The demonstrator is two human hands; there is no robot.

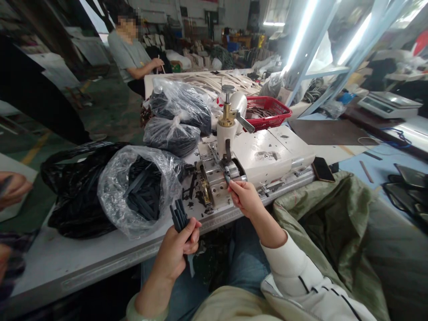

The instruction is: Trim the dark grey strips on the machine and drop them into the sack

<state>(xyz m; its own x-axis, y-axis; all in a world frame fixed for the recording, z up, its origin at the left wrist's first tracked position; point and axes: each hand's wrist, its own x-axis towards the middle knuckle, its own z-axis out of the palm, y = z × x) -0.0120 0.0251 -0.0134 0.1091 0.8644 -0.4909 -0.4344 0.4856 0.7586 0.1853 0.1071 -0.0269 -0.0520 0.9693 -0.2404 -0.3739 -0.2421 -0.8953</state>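
The right hand pinches one dark strip close and level at the metal head of the white leather-working machine on the worktop, while the left hand grips a bundle of dark strips well clear of it.

- Left hand grips a bunch of dark strips above the desk.
- Right hand pinches one strip at the front of a white industrial machine.
- A clear plastic bag of more strips lies left of the machine.
- Behind the machine sits a red basket.
- A digital scale stands farther right.
- A seated co-worker is at the desk's far end.
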